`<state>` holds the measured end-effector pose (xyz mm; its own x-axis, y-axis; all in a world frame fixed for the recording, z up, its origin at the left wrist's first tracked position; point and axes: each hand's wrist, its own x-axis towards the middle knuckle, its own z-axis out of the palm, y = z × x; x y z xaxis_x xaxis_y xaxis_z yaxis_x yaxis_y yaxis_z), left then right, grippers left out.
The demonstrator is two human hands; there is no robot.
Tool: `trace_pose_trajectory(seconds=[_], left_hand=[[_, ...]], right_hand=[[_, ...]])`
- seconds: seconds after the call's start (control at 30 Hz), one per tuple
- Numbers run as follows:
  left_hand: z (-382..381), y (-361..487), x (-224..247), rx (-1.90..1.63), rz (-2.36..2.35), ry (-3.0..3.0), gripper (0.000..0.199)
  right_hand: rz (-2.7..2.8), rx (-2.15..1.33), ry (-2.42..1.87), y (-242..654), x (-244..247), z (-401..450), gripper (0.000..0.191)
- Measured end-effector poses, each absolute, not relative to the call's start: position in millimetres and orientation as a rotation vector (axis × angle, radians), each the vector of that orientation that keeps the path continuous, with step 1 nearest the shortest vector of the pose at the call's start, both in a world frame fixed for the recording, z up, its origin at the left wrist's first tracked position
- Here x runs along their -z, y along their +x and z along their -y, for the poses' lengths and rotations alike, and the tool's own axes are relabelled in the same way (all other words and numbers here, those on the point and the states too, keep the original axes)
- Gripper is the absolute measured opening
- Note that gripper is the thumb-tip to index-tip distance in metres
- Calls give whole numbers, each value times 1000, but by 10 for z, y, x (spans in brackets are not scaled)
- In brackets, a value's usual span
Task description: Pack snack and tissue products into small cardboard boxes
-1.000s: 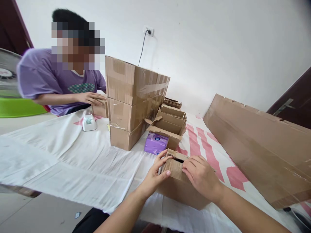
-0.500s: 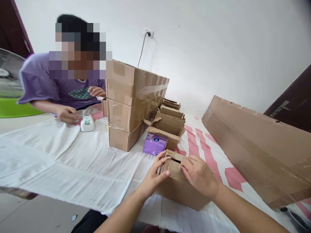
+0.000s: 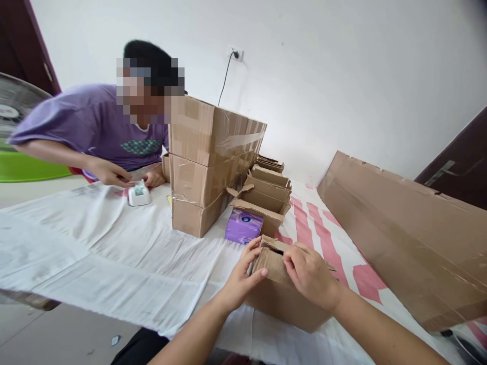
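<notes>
A small cardboard box (image 3: 289, 304) stands at the table's near side, its top flaps partly closed with a dark gap between them. My left hand (image 3: 243, 276) grips its left end, thumb on the near edge and fingers on the far one. Curled fingers of my right hand (image 3: 310, 274) pinch a top flap (image 3: 272, 266) beside the gap; the fingertips are partly hidden. Just beyond the box lies a purple tissue pack (image 3: 243, 226), touching an open carton (image 3: 266, 197).
Stacked taped cartons (image 3: 194, 177) rise left of the open ones. Across the table a person in a purple shirt (image 3: 95, 121) has both hands near a white tape dispenser (image 3: 139, 195). A large cardboard panel (image 3: 399, 233) stands along the right side of the cloth-covered table (image 3: 114, 268).
The other person has leaned right and lowered a hand to the tape dispenser. My right hand's fingers have curled slightly more at the flap; my left hand stays on the box.
</notes>
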<state>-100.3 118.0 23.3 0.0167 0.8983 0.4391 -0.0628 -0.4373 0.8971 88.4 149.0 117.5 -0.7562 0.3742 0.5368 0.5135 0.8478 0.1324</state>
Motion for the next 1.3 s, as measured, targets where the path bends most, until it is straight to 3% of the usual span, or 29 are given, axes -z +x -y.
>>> trace_pose_trajectory(seconds=[0.57,0.73,0.97,1.3], left_hand=[[-1136,-975,-299,-1528,-907,1554,43],[-1131,-965,-292,-1537,-896,1556,41],[-1129,-958,-291,-1551,-855,1575,40],[-1116,-971,-282,-1554,-858,1576,39]], right_hand=[[2191,-4,-812,951,-1227,-1460,8],[2330,99,-773,908,-1264,-1329,17],[2414,55,-1025,791,-1274,-1210,11],[2464,257,-1091,706,-1309,-1261,19]])
